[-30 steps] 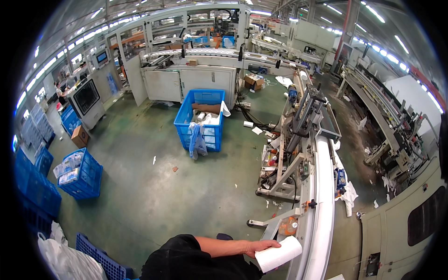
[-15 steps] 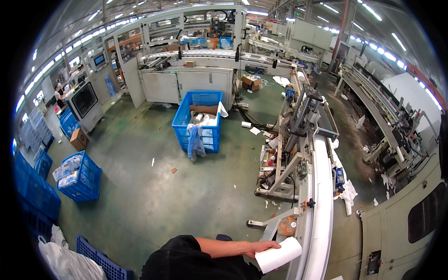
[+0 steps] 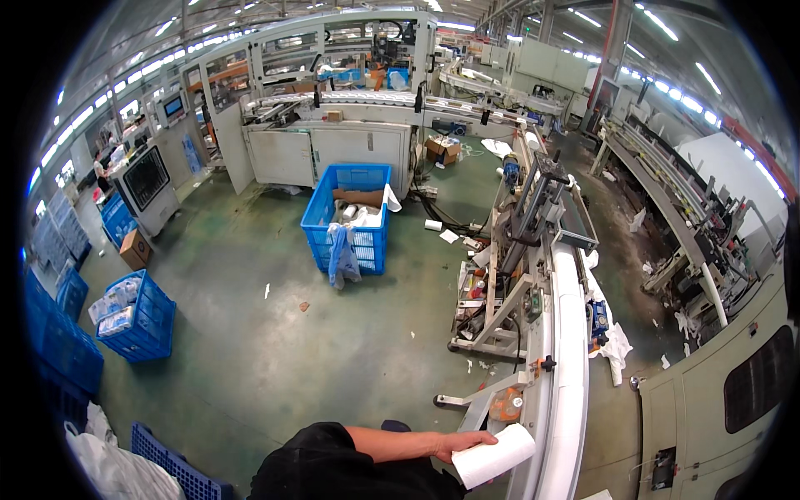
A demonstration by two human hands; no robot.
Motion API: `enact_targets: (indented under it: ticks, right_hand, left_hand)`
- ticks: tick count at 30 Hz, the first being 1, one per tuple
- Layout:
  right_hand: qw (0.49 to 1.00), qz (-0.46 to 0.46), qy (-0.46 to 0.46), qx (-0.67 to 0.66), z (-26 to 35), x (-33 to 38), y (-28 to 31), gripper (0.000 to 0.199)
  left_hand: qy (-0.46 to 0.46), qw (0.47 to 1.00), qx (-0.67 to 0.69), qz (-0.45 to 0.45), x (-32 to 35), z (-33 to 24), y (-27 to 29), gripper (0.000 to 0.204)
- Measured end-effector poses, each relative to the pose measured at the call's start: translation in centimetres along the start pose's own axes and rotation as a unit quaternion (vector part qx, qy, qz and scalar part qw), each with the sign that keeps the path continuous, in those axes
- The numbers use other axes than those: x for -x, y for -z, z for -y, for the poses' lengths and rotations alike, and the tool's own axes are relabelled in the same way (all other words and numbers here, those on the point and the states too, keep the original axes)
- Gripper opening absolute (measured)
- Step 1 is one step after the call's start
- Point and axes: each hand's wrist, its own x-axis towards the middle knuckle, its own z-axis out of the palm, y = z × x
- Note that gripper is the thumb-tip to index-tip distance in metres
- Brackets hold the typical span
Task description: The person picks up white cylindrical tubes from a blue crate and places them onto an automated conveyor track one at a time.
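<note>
Stretching rightward, the left hand (image 3: 467,442) clasps a white roll (image 3: 498,455) at its left end.

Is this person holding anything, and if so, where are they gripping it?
Yes: the left hand holds a white paper roll near its left end, along the upper edge. The right hand isn't in view.

From my remote seat I see the view swing slightly right, carrying the blue crate (image 3: 319,250) and white-topped conveyor (image 3: 570,367) leftward, the left hand (image 3: 463,443) and white roll (image 3: 500,457) less so, while a white rod (image 3: 714,294) on the right-hand machine (image 3: 658,212) shows longer.
</note>
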Motion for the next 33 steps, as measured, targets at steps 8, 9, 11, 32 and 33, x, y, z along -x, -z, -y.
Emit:
enact_targets:
  ticks: [8, 9, 11, 32, 33]
  right_hand:
    - [1.0, 0.013, 0.017, -0.011, 0.1, 1.1, 0.3, 0.059]
    - [1.0, 0.001, 0.023, -0.019, 0.7, 1.0, 0.2, 0.06]
    - [0.998, -0.042, -0.003, -0.043, 2.0, 0.7, -0.4, 0.061]
    - [0.9, -0.387, 0.147, -0.138, 7.1, 12.9, 7.1, 0.073]
    - [0.909, -0.372, 0.13, -0.133, 6.9, 13.2, 6.6, 0.071]
  left_hand:
    - [0.0, 1.0, 0.0, 0.001, 0.9, 0.3, -1.0, 0.058]
    - [0.002, 1.0, -0.012, -0.024, 0.4, 0.1, -1.1, 0.057]
    - [0.047, 0.996, -0.035, -0.062, -0.7, -0.1, -0.4, 0.057]
    - [0.031, 0.987, -0.156, -0.008, -3.1, -2.0, -4.1, 0.079]
    - [0.047, 0.987, -0.15, -0.016, -3.4, -1.4, -3.9, 0.079]
